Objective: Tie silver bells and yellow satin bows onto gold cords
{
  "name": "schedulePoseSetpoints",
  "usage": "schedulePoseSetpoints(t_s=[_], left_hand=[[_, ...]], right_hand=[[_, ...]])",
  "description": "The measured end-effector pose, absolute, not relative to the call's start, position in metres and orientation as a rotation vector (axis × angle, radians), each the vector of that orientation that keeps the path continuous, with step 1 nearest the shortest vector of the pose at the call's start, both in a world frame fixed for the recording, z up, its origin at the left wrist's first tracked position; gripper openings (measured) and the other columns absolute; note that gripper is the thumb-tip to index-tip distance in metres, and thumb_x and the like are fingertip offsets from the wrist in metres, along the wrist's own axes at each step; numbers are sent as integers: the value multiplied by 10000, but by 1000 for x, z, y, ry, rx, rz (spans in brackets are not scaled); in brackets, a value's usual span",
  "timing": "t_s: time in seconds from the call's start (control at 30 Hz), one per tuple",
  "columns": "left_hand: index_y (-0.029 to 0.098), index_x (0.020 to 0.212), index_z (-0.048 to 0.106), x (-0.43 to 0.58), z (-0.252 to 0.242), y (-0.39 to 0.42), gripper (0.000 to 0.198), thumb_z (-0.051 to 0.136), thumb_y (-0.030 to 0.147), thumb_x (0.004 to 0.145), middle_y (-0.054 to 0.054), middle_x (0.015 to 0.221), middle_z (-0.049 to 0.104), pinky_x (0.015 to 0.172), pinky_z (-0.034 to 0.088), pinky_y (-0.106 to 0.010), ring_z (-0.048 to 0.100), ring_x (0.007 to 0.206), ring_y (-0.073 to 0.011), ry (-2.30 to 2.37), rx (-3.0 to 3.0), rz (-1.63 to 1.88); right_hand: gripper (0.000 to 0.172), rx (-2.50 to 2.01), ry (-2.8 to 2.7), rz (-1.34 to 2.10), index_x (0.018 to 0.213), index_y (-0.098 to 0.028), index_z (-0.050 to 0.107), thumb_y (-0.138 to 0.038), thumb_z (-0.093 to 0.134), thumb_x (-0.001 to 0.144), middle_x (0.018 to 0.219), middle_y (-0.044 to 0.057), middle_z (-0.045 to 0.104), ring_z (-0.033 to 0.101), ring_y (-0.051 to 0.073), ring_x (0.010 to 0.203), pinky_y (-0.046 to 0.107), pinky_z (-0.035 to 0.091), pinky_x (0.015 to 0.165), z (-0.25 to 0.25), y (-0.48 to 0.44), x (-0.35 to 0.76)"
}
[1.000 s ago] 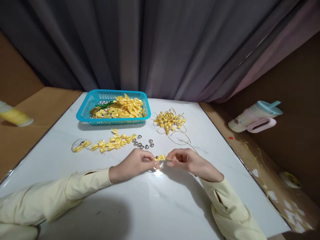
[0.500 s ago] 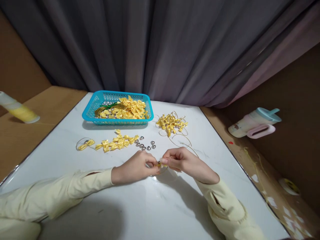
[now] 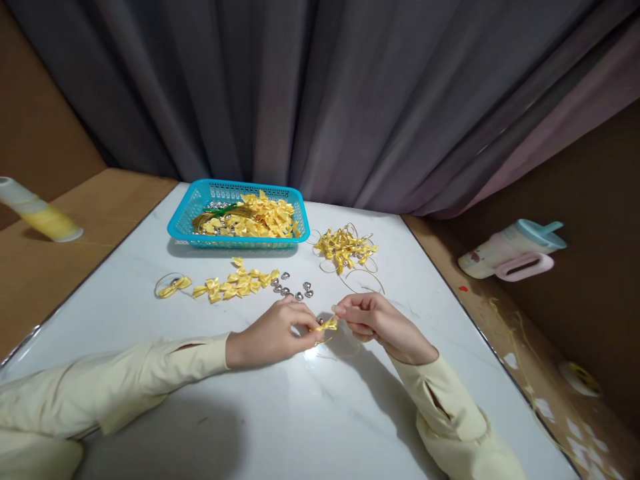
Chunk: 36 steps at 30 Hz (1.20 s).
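My left hand [image 3: 275, 331] and my right hand [image 3: 377, 323] meet over the white table [image 3: 310, 407], both in pale yellow sleeves. Between their pinched fingertips sits a small yellow ribbon bow [image 3: 328, 325] on a thin gold cord [image 3: 345, 347] that loops onto the table below. The left thumb and forefinger pinch the bow's left side. The right fingers are curled and pinch the cord at its right side. A row of loose yellow bows [image 3: 235, 285] and a few silver heart beads [image 3: 293, 289] lie just beyond my hands.
A blue mesh basket [image 3: 185, 217] of yellow bows stands at the back. Right of it lies a pile of bows on gold cords [image 3: 345, 245]. One corded bow [image 3: 173, 285] lies far left. A pink and blue cup [image 3: 515, 250] lies on the right, a yellow-white tube [image 3: 37, 215] on the left.
My hands drew together over the bow, then parted slightly, so the bow shows between the fingertips again. The view shifted a little to the left.
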<state>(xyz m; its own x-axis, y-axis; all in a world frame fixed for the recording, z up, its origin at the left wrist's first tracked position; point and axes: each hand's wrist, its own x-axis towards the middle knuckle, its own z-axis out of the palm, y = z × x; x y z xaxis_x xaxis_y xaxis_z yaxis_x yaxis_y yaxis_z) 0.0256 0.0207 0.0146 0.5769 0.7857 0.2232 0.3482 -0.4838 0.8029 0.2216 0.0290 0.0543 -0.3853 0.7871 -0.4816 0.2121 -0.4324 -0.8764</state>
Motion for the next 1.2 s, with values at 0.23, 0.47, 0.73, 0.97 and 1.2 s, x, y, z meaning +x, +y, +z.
schedulePoseSetpoints(t_s=[0.23,0.47,0.73,0.97,1.2], left_hand=[[154,650,672,26,15,22,151,598,191,776,-11,708,686,752,369,-283,588,703,-132,937,2047,748],[153,632,673,27,14,23,183,570,186,780,-5,661,682,757,377,-265,578,669,-122,933,1989,685],[154,569,618,27,10,19,203,565,152,765,16,599,639,741,357,-266,522,618,-108,882,2157,688],[167,629,627,27,6,18,182,539,157,788,0,696,688,742,359,-280,541,671,-122,796,2238,803],[168,674,657,26,9,19,158,549,169,791,-15,734,693,779,371,-302,577,710,-135,836,2176,826]], right_hand=[[302,-1463,-1455,1778,663,-116,573,-399,662,718,445,-75,305,221,37,429,215,140,432,58,21,226],[272,-1457,-1682,1749,692,-110,614,-375,632,749,473,-62,341,251,41,442,212,161,427,71,9,216],[268,-1398,-1452,1852,665,-113,581,-364,633,742,447,-69,336,238,35,429,208,161,432,58,18,202],[306,-1403,-1283,1964,670,-111,560,-394,670,708,414,-98,259,169,23,407,203,100,423,54,23,209],[300,-1376,-1243,1954,631,-133,506,-374,642,745,439,-95,256,137,31,431,222,92,444,54,21,220]])
